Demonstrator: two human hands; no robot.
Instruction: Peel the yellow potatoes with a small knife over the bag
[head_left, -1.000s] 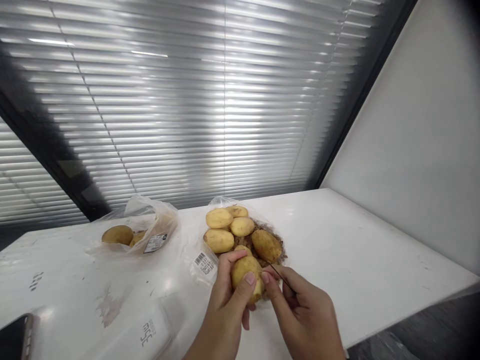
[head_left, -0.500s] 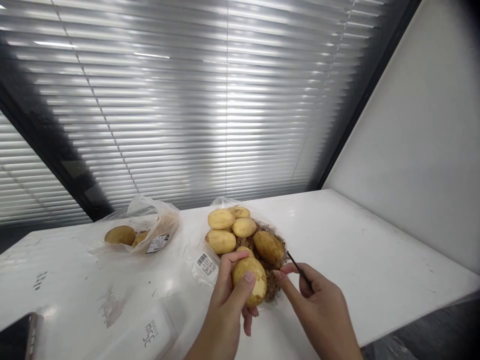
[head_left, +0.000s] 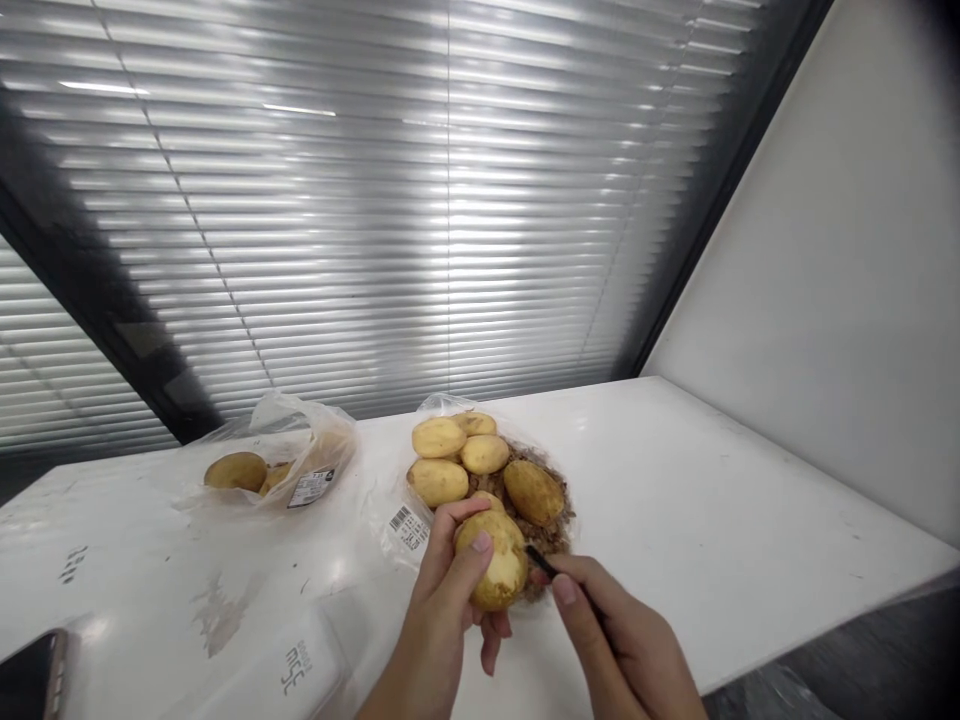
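My left hand (head_left: 450,590) is wrapped round a partly peeled potato (head_left: 492,560), its thumb on top, above the front of a clear plastic bag. In my right hand (head_left: 611,625) is a slim dark tool (head_left: 541,562), its tip at the right side of that potato. Whether the tip touches the skin is hard to tell. Behind my hands, several peeled yellow potatoes (head_left: 439,482) rest on the bag. An unpeeled brown potato (head_left: 534,492) lies to their right on a heap of brown peelings (head_left: 559,535).
At the left, a second clear bag (head_left: 330,450) holds potatoes (head_left: 236,471). A white power bank (head_left: 285,665) and a phone (head_left: 34,675) lie at the near left of the white table (head_left: 712,540). Window blinds (head_left: 375,200) stand behind.
My right hand has turned and moved left, bringing the dark tool's tip from near the brown potato to the held one. The held potato has shifted slightly left and turned a little.
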